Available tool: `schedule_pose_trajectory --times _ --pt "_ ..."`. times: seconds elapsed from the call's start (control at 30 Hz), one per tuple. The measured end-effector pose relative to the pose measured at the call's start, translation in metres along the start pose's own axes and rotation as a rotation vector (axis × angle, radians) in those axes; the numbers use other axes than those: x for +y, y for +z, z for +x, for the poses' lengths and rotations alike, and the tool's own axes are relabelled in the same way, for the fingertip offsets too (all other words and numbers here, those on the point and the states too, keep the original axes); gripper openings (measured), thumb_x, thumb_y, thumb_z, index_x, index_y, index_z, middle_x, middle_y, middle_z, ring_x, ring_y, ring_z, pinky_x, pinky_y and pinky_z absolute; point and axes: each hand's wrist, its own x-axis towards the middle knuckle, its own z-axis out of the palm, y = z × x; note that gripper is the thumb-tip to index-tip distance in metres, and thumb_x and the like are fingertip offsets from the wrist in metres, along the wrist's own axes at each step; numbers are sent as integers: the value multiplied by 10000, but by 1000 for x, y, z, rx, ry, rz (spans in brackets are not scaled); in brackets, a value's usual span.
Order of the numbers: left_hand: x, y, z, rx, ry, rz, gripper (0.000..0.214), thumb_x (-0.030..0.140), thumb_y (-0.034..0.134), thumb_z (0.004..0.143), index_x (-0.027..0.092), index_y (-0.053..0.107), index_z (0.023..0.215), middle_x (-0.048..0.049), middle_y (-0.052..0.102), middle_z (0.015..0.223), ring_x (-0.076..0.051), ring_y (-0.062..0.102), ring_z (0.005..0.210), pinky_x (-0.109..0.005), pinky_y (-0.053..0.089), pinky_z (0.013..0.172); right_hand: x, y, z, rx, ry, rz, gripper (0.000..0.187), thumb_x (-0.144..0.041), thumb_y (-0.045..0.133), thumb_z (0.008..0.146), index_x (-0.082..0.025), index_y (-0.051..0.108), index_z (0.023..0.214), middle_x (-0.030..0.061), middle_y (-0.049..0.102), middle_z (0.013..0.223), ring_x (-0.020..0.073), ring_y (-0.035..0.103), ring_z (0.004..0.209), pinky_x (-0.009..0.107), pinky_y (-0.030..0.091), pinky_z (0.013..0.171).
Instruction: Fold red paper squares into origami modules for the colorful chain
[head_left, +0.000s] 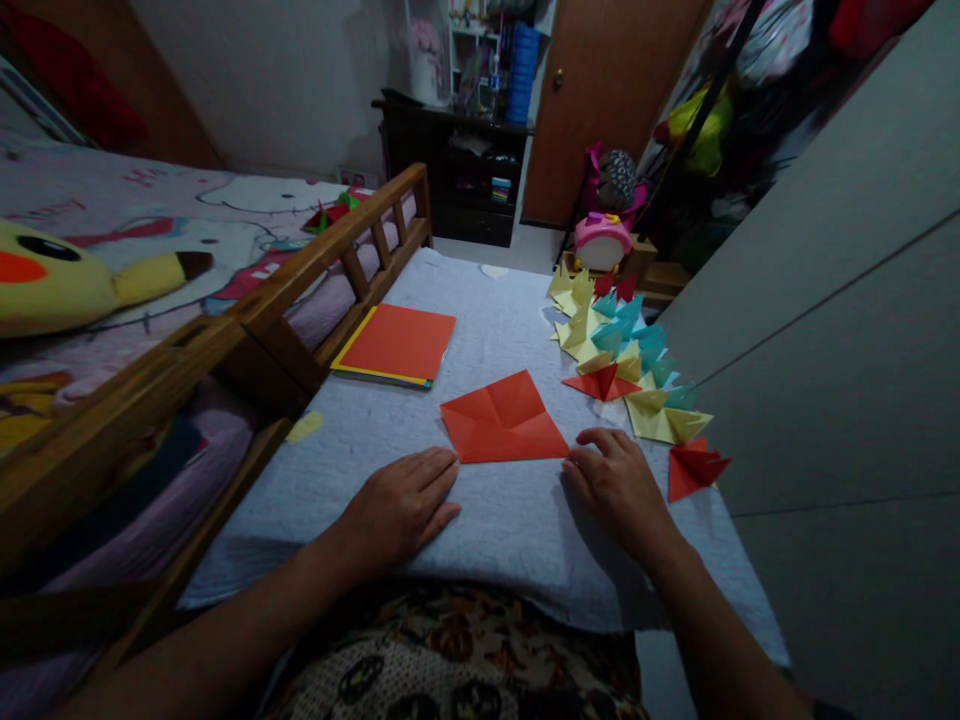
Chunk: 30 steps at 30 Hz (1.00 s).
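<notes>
A creased red sheet of origami paper [499, 425] lies on the cloth-covered table in front of me. My left hand [409, 500] rests flat beside its lower left corner, fingers stretched with the tips at the paper's edge. At the opposite lower corner, the curled fingertips of my right hand [619, 490] close on the paper's point. Right of that hand sits a folded red paper piece [694, 468]. Beyond it runs a cluster of folded pieces, among them yellow paper [660, 417] and blue paper [630, 325]. A stack of coloured paper [401, 342], orange-red on top, lies farther back on the left.
A wooden bed rail [330, 255] borders the table on the left, with a yellow plush toy [60, 280] on the bed behind it. A pale cabinet [847, 400] stands close on the right. Past the far edge are a pink toy [602, 242] and a dark shelf [454, 170].
</notes>
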Motion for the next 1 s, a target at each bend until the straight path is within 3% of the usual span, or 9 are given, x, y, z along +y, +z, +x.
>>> schedule_pose_trajectory --times 0.2,0.4,0.6,0.73,0.87,1.0 --pt "-2 1 8 13 -144 -143 218 196 567 925 147 621 1130 -133 696 1150 -261 668 1049 -435 593 898 -15 16 23 53 -25 163 146 -214 677 854 -184 651 994 113 632 1075 275 547 991 401 465 851" --pt "-10 9 20 51 -268 -195 537 257 629 892 171 421 1379 -153 577 1337 -310 536 1236 -530 494 1038 -10 31 26 66 -33 328 129 -76 607 826 -204 598 817 68 620 962 228 535 908 360 455 812" --pt "-27 -2 34 -5 -154 -114 595 255 703 857 213 457 1397 -158 408 1510 -361 400 1336 -585 416 1082 -8 31 25 168 -106 507 204 -23 489 828 -210 566 803 68 595 934 217 532 901 331 466 784" --pt "-38 -2 40 61 -111 -56 535 173 678 867 230 514 1373 -146 383 1544 -355 370 1378 -578 402 1099 -9 26 25 258 -173 480 221 -30 478 850 -211 605 839 78 612 969 224 543 942 359 476 827" --pt "-46 -7 45 196 -32 1 387 56 622 854 238 649 1194 -111 525 1445 -312 437 1327 -522 440 1064 -9 23 23 372 -232 349 234 -72 495 912 -229 643 822 73 647 1041 251 534 1064 438 436 959" --pt "-47 -17 48 304 144 21 202 92 581 923 258 696 934 -36 701 1182 -240 558 1189 -455 462 1014 -9 26 20 411 -149 217 228 -72 532 891 -242 681 863 81 634 1165 286 495 1149 483 406 1009"
